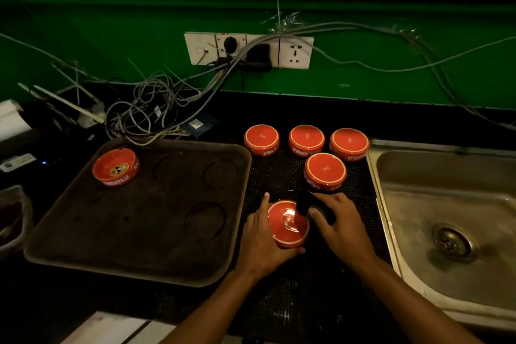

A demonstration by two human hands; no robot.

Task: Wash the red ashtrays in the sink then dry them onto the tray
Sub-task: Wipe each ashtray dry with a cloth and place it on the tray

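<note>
My left hand grips a red ashtray upside down on the black mat, fingers curled round its left and near sides. My right hand holds a dark cloth against the ashtray's far right edge. Several more red ashtrays stand upside down on the mat behind: one close and three in a row. One ashtray sits upright in the far left corner of the dark tray. The steel sink lies to the right.
A tangle of grey cables lies behind the tray, running up to a white wall socket strip on the green wall. A dark container stands left of the tray. The sink drain is uncovered.
</note>
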